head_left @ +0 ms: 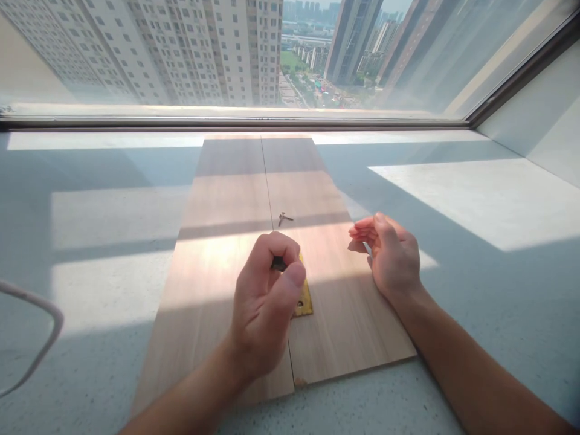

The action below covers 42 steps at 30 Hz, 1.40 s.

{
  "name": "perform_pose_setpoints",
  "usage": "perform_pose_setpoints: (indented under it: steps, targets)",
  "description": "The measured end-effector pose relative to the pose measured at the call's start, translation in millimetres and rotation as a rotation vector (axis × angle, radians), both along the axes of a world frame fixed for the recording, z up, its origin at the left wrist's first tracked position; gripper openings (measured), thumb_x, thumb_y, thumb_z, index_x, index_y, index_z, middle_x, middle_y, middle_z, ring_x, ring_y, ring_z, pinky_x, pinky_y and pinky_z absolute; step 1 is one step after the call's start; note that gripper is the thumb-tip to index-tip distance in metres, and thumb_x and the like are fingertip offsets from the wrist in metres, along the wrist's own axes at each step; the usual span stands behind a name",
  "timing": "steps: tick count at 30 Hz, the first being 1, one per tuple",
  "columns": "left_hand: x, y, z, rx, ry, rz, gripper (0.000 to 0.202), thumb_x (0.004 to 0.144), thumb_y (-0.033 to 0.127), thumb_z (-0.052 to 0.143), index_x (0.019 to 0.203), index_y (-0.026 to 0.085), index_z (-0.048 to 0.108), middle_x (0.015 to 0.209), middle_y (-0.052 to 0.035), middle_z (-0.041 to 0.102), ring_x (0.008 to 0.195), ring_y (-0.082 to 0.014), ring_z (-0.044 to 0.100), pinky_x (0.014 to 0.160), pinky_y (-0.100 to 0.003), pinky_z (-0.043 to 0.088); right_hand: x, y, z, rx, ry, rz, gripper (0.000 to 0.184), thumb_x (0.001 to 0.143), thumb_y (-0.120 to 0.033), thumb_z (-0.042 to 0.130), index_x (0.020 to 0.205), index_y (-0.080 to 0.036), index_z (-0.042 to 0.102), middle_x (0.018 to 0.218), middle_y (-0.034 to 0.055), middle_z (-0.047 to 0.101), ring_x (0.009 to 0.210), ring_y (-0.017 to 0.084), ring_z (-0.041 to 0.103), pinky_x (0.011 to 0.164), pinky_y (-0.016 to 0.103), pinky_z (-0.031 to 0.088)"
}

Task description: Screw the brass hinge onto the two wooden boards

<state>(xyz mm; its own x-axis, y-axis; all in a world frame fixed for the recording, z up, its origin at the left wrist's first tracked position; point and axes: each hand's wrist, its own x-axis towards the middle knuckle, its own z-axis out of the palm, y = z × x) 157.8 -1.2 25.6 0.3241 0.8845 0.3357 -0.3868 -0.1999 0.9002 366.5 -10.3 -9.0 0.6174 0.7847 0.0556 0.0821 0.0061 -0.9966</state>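
Two wooden boards (226, 199) lie side by side on a pale sill, their seam running away from me. A brass hinge (304, 301) sits across the seam near the front, mostly hidden by my left hand (265, 302). That hand is closed, pinching a small dark thing, perhaps a screw or tool tip, just above the hinge. My right hand (389, 254) rests on the right board, fingers loosely curled and apart, holding nothing. Two small dark screws (284, 217) lie on the right board beyond my hands.
The pale sill (475, 199) stretches wide on both sides, with sunlit patches. A large window (272, 60) runs along the far edge, showing tall buildings. A wall (539, 115) rises at the right. A thin curved pale line, perhaps an eyeglass rim (40, 338), shows at the left edge.
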Motion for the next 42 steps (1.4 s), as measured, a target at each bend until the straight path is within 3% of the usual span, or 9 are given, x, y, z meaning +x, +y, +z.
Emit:
perform_pose_setpoints:
  steps: [12, 16, 18, 20, 23, 26, 30, 37, 42]
  targets:
    - [12.4, 11.9, -4.0, 0.060, -0.062, 0.053, 0.044, 0.098, 0.032, 0.048, 0.059, 0.019, 0.036, 0.054, 0.0031, 0.031, 0.049, -0.0103, 0.030, 0.047, -0.030, 0.023, -6.5, 0.1, 4.5, -0.084, -0.026, 0.023, 0.035, 0.086, -0.052, 0.059, 0.072, -0.020, 0.066, 0.070, 0.0023, 0.066, 0.070, 0.016, 0.065, 0.059, 0.025, 0.053]
    - [13.5, 12.1, -2.1, 0.223, 0.025, -0.153, 0.048, 0.099, 0.025, 0.044, 0.055, 0.016, 0.024, 0.050, 0.0037, 0.021, 0.045, -0.0076, 0.022, 0.045, -0.029, 0.015, -6.1, 0.3, 3.2, -0.064, -0.022, 0.029, 0.035, 0.086, -0.051, 0.059, 0.073, -0.020, 0.066, 0.070, 0.0023, 0.066, 0.069, 0.015, 0.065, 0.059, 0.025, 0.054]
    - [13.4, 17.6, 0.5, 0.205, 0.023, -0.233, 0.049, 0.097, 0.024, 0.045, 0.053, 0.016, 0.024, 0.048, 0.0040, 0.021, 0.043, -0.0071, 0.021, 0.044, -0.027, 0.015, -5.9, 0.3, 2.7, -0.052, -0.012, 0.026, 0.034, 0.087, -0.050, 0.060, 0.072, -0.019, 0.067, 0.070, 0.0022, 0.066, 0.069, 0.015, 0.064, 0.058, 0.024, 0.053]
    - [13.0, 25.3, 3.4, 0.008, -0.077, -0.151, 0.049, 0.097, 0.029, 0.044, 0.052, 0.018, 0.028, 0.045, 0.0043, 0.023, 0.042, -0.0080, 0.023, 0.042, -0.027, 0.019, -5.5, 0.3, 2.4, -0.044, 0.001, 0.028, 0.034, 0.087, -0.049, 0.061, 0.072, -0.019, 0.068, 0.069, 0.0021, 0.066, 0.069, 0.014, 0.063, 0.057, 0.023, 0.053]
    - [12.1, 32.2, 8.7, -0.132, -0.016, -0.178, 0.023, 0.090, 0.027, 0.044, 0.069, 0.021, 0.048, 0.049, 0.0045, 0.035, 0.047, -0.0116, 0.031, 0.047, -0.028, 0.028, -4.7, 0.2, 2.5, -0.035, -0.003, 0.044, 0.034, 0.088, -0.049, 0.060, 0.072, -0.019, 0.068, 0.070, 0.0022, 0.066, 0.070, 0.014, 0.063, 0.058, 0.024, 0.053]
    - [11.7, 26.2, 16.0, -0.138, 0.041, 0.013, 0.010, 0.091, 0.022, 0.047, 0.087, 0.023, 0.056, 0.059, 0.0031, 0.051, 0.059, -0.0137, 0.047, 0.057, -0.029, 0.039, -4.7, -0.1, 3.7, -0.039, -0.024, 0.052, 0.034, 0.088, -0.048, 0.059, 0.072, -0.019, 0.068, 0.071, 0.0023, 0.066, 0.071, 0.014, 0.063, 0.058, 0.024, 0.053]
    - [14.1, 6.5, 23.3, -0.113, 0.168, 0.253, 0.014, 0.097, 0.028, 0.050, 0.096, 0.022, 0.064, 0.078, -0.0008, 0.062, 0.077, -0.0147, 0.059, 0.070, -0.029, 0.046, -6.0, -0.8, 6.3, -0.085, -0.034, 0.055, 0.032, 0.087, -0.046, 0.062, 0.071, -0.019, 0.068, 0.070, 0.0018, 0.066, 0.068, 0.013, 0.063, 0.059, 0.024, 0.052]
    - [26.4, 3.8, 11.6, -0.062, -0.059, 0.294, 0.035, 0.097, 0.024, 0.047, 0.062, 0.018, 0.044, 0.059, 0.0029, 0.037, 0.054, -0.0109, 0.035, 0.050, -0.028, 0.029, -3.4, -3.5, 4.2, -0.126, -0.093, 0.082, 0.032, 0.086, -0.046, 0.063, 0.070, -0.019, 0.068, 0.071, 0.0013, 0.067, 0.064, 0.013, 0.063, 0.060, 0.025, 0.049]
    - [21.9, 19.9, 9.1, 0.050, -0.072, 0.060, 0.048, 0.096, 0.028, 0.048, 0.053, 0.017, 0.030, 0.048, 0.0040, 0.026, 0.045, -0.0082, 0.025, 0.044, -0.028, 0.022, -3.7, -2.6, 3.8, -0.129, -0.113, 0.100, 0.033, 0.087, -0.047, 0.062, 0.071, -0.020, 0.068, 0.072, 0.0008, 0.066, 0.064, 0.013, 0.061, 0.059, 0.026, 0.048]
